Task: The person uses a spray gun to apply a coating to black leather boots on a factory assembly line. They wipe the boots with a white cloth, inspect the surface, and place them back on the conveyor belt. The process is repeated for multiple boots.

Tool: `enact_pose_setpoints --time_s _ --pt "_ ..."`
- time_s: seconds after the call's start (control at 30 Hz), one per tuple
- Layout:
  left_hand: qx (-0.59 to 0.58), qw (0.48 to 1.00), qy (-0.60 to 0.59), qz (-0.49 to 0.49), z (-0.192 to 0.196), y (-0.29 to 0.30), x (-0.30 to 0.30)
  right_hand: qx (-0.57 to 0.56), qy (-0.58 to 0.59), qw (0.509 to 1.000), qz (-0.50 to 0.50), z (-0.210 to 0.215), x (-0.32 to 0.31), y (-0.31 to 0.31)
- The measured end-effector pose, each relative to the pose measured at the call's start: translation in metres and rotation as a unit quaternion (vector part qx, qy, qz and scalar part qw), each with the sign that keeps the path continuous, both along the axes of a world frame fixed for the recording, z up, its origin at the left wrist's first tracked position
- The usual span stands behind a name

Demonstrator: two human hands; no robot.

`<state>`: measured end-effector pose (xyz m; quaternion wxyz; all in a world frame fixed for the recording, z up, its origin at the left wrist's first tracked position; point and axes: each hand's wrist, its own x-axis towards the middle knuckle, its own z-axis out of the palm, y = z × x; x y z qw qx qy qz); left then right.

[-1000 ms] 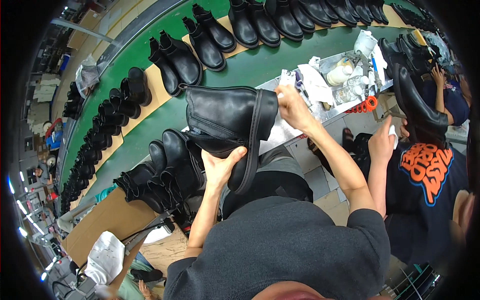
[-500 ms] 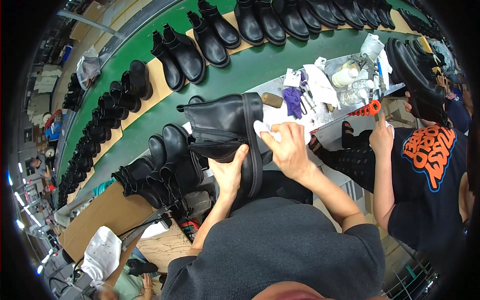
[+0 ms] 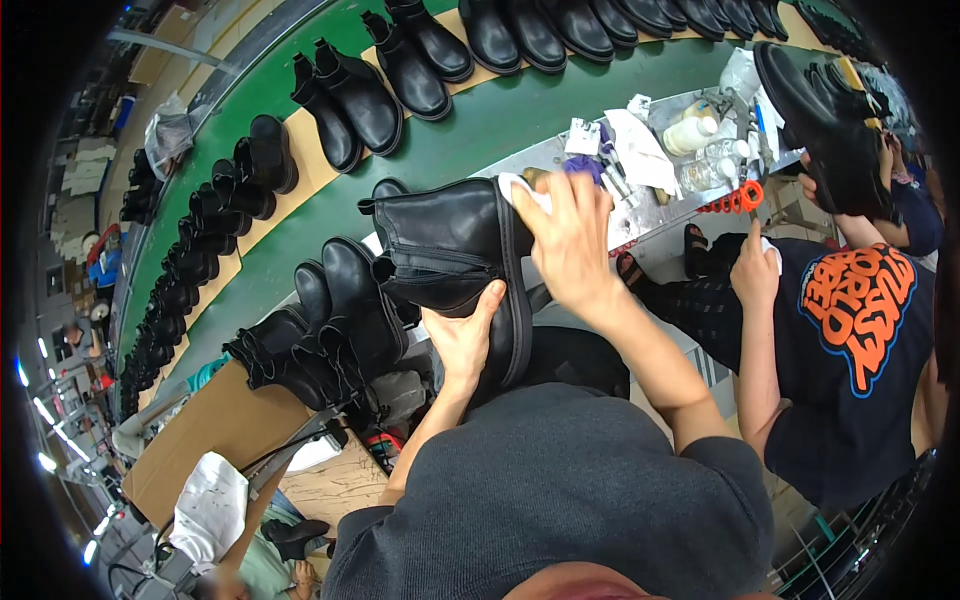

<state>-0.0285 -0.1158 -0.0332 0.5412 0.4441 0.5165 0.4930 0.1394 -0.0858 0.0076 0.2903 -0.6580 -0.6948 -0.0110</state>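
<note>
I hold a black ankle boot [image 3: 440,245] on its side in front of me, its sole toward the right. My left hand [image 3: 462,335] grips it from below, near the heel. My right hand [image 3: 570,240] presses a white cloth [image 3: 520,190] against the toe end and the sole edge. Just left of the held boot, several more black boots [image 3: 340,320] stand bunched at the bench edge.
A green conveyor [image 3: 480,130] carries rows of black boots [image 3: 400,70] on tan boards. A metal bench [image 3: 660,190] holds bottles, rags and tools. On my right a person in a black shirt with orange print [image 3: 850,320] holds another boot [image 3: 820,120].
My right hand has come down with the cloth from the far end of the boot onto its sole edge. The boot has sunk lower and closer to me.
</note>
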Motion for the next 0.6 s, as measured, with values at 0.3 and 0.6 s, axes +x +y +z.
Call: enact_pose_setpoints --time_s 0.3,0.6 --pt "-0.035 0.999 -0.015 0.007 0.008 0.002 0.003 -0.012 0.014 0.999 -0.034 -0.021 -0.014 -0.033" --pt "-0.015 0.999 -0.028 0.015 0.004 0.001 0.003 -0.015 0.058 0.998 -0.032 -0.034 -0.025 -0.05"
